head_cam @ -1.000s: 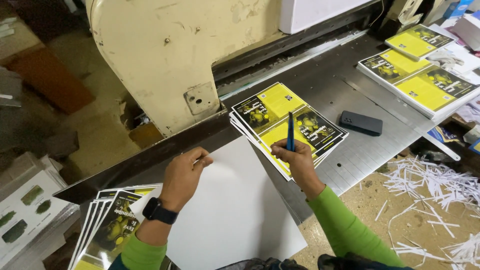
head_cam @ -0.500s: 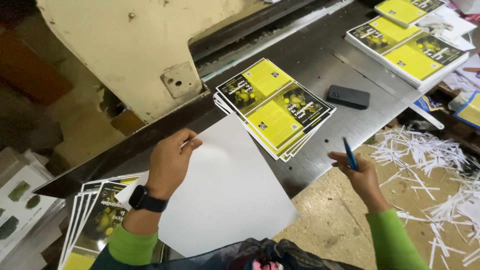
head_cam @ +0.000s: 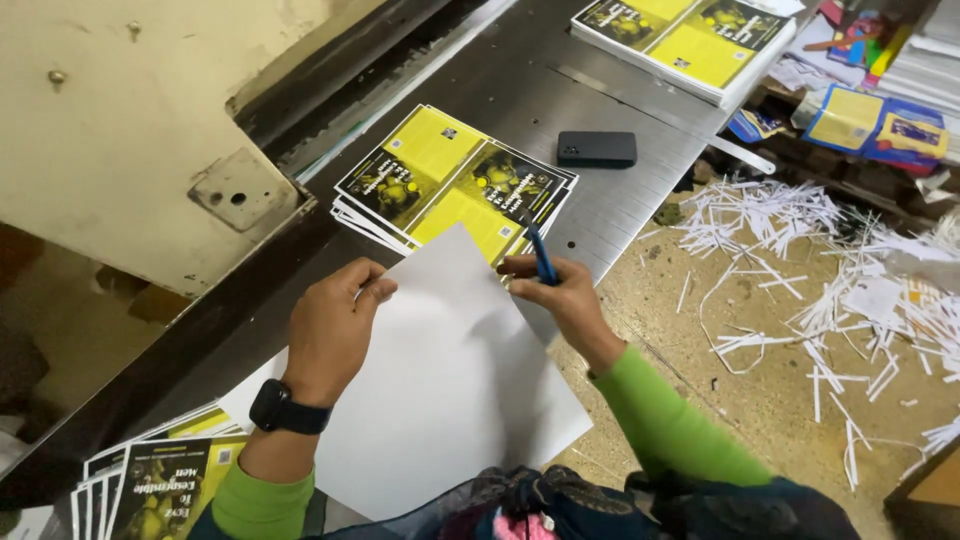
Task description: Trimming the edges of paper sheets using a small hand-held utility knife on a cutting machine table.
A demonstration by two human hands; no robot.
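The blank white paper sheet (head_cam: 440,400) is seen in the head view lying flat on the grey metal table (head_cam: 620,200), its long axis running from the person's lap up toward the fanned stack of yellow-and-black printed sheets (head_cam: 450,180), with its far corner just over that stack. The left hand (head_cam: 335,330) pinches the sheet's left edge, fingers closed on it. The right hand (head_cam: 560,295), at the far corner, is clamped on a blue pen (head_cam: 540,255). A black phone (head_cam: 597,149) lies well apart; open table remains beyond.
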